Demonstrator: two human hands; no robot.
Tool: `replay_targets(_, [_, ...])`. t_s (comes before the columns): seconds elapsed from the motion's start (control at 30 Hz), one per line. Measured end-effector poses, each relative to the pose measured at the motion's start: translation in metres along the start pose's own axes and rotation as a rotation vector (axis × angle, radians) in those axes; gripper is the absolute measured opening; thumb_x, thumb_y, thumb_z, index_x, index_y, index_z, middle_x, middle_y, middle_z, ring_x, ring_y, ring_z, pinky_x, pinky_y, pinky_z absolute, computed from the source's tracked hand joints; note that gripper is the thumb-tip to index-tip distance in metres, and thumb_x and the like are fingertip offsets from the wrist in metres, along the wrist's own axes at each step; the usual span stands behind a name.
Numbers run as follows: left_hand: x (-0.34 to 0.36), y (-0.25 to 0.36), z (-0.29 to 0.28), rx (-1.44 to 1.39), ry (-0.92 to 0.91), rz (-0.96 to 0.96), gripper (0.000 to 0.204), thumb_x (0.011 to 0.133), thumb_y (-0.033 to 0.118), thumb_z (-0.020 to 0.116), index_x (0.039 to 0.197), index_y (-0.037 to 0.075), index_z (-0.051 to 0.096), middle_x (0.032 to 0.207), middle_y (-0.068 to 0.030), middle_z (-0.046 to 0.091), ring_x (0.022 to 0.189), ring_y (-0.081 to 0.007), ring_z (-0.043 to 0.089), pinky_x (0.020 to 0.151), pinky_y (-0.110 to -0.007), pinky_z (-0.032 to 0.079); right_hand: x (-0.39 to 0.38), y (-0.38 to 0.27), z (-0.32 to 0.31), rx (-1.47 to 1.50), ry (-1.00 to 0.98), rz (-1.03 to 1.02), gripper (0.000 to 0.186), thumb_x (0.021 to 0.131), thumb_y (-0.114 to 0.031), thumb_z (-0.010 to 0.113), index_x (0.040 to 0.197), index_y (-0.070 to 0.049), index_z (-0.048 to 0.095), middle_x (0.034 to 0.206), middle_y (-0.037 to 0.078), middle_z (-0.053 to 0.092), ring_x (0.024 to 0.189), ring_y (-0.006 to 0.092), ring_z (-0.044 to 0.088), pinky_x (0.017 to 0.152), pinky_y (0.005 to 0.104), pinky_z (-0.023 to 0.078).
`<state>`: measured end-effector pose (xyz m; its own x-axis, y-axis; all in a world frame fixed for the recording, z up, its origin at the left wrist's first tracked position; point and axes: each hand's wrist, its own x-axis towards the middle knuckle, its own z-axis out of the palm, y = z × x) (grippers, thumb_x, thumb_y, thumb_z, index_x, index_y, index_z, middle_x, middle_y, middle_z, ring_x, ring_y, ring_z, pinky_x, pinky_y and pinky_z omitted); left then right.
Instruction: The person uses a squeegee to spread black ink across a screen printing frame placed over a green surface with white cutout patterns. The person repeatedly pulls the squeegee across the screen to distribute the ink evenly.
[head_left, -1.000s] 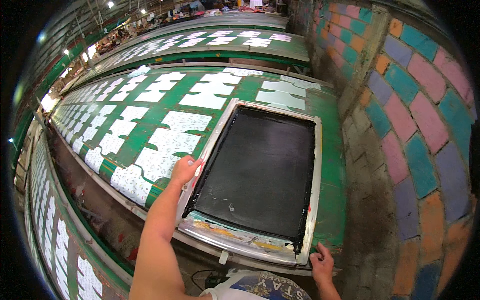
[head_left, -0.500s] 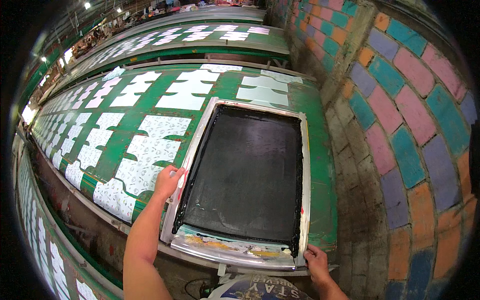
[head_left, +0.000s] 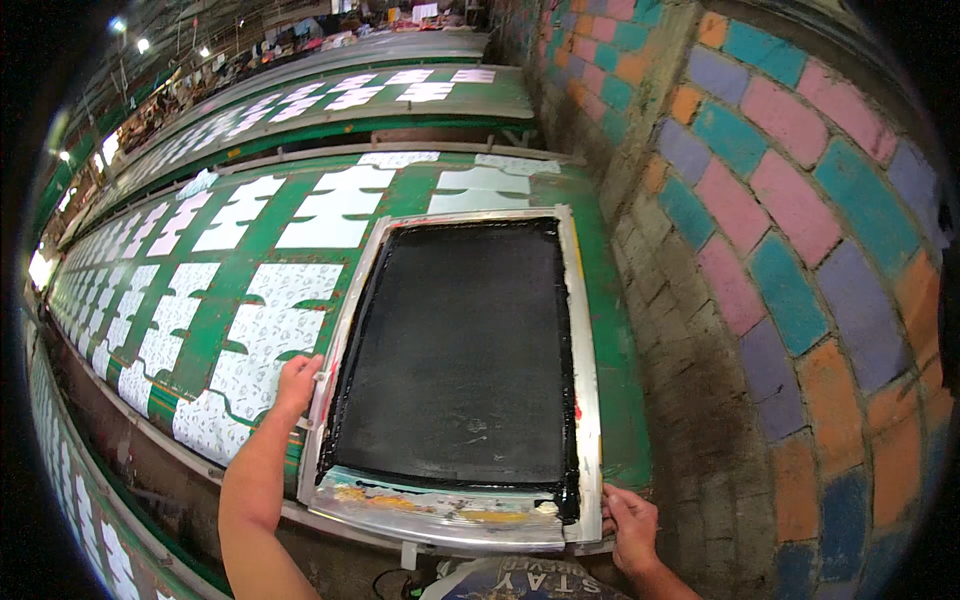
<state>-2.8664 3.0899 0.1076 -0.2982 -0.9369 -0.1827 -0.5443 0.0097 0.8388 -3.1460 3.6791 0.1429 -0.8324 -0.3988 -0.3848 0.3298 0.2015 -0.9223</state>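
Note:
A large screen-printing frame point(head_left: 584, 400) with pale metal sides lies in front of me over the green printing table. Its mesh is covered with black ink point(head_left: 455, 340), thickest along the edges. My left hand point(head_left: 297, 385) is closed at the frame's left side, near a small metal fitting there. At the near right corner, my right hand point(head_left: 630, 525) pinches the frame's outer edge, thumb uppermost. Smears of yellow, white and teal mark the near strip of the frame. What lies beneath the frame is hidden.
White patterned cut fabric pieces point(head_left: 268, 325) lie in rows along the green table point(head_left: 370, 235). More long printing tables point(head_left: 500, 98) stand beyond, and another runs at the left. A painted block wall point(head_left: 770, 210) rises close on the right.
My view has swung slightly to the right. The frame has shifted or tilted a little against the table, its far right corner now higher in view. Both hands stay at its edges.

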Motion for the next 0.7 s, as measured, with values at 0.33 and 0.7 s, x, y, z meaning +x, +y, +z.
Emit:
replay_targets(0.33, [-0.076, 0.112, 0.084, -0.188, -0.117, -0.036, 0.044, 0.103, 0.057, 0.068, 0.101, 0.013, 0.070, 0.066, 0.0032, 0.046, 0.048, -0.0090, 0.036, 0.045, -0.030, 0.027, 0.070, -0.034, -0.110, 0.334, 0.113, -0.109, 0.026, 0.109, -0.017, 0.066, 0.114, 0.006, 0.077, 0.088, 0.005, 0.073, 0.074, 0.0122, 0.067, 0.068, 0.0276, 0.054])
replay_targets(0.7, [-0.202, 0.236, 0.311, -0.191, -0.131, 0.022, 0.046, 0.102, 0.056, 0.069, 0.104, 0.010, 0.073, 0.067, 0.0011, 0.049, 0.049, -0.0107, 0.040, 0.045, -0.032, 0.032, 0.186, -0.051, -0.367, 0.373, 0.196, -0.084, 0.034, 0.108, -0.021, 0.060, 0.121, 0.008, 0.073, 0.107, 0.014, 0.077, 0.097, 0.0252, 0.075, 0.090, 0.0390, 0.061])
